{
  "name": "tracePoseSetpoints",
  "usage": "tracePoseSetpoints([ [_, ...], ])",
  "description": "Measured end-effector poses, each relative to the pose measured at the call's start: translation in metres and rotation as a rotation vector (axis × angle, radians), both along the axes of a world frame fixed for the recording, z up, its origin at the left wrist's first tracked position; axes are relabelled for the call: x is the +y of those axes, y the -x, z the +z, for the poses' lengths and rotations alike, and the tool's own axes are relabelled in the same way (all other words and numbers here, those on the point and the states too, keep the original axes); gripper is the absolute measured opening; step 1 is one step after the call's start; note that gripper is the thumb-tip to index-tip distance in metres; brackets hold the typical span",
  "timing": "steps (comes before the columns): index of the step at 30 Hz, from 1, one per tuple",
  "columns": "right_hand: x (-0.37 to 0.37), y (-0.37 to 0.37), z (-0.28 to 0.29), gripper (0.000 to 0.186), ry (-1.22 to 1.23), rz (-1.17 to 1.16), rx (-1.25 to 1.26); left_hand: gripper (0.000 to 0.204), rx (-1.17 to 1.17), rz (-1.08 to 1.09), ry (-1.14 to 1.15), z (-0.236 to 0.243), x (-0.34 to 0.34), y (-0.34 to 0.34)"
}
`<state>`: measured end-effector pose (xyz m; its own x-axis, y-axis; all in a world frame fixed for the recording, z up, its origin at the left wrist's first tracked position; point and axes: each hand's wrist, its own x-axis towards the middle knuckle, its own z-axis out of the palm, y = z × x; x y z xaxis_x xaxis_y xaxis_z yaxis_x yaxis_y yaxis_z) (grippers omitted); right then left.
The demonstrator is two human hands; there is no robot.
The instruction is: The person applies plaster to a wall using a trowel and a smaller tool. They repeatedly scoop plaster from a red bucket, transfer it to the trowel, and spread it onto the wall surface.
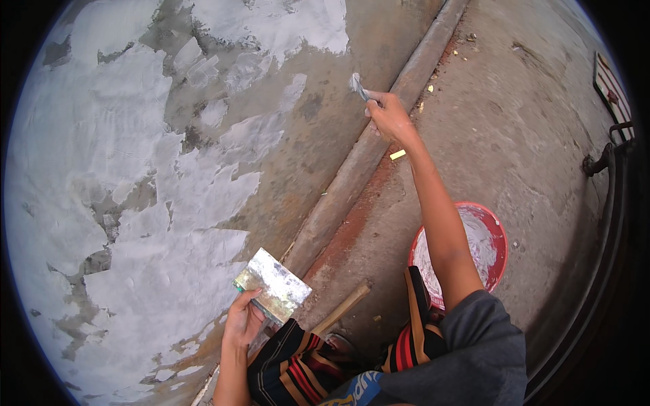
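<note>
We see the right hand [388, 118] closed round a small whitish-bladed scraper [356, 84], near the grey, white-patched wall [291, 172]; contact unclear. Left hand [245, 319] grips a silver rectangular metal plate [274, 285]. Red round plastic tub [502, 252], white paste [478, 233] inside, sits partly behind the right arm. We judge: spreading step; next calls for a steady, flat blade.
</note>
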<state>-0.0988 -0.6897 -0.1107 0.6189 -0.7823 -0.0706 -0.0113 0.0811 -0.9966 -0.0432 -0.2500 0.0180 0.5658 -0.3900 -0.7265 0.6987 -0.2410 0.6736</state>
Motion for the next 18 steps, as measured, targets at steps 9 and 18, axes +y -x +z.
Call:
tracePoseSetpoints([
  [9,0.019,-0.039,-0.024,0.042,-0.035,-0.249,-0.303,0.043,-0.022,-0.02,0.003,-0.002,0.002,-0.002],
  [18,0.034,-0.048,-0.052,0.042,-0.193,-0.313,-0.421,0.042,-0.021,-0.004,0.015,-0.002,0.007,-0.003],
])
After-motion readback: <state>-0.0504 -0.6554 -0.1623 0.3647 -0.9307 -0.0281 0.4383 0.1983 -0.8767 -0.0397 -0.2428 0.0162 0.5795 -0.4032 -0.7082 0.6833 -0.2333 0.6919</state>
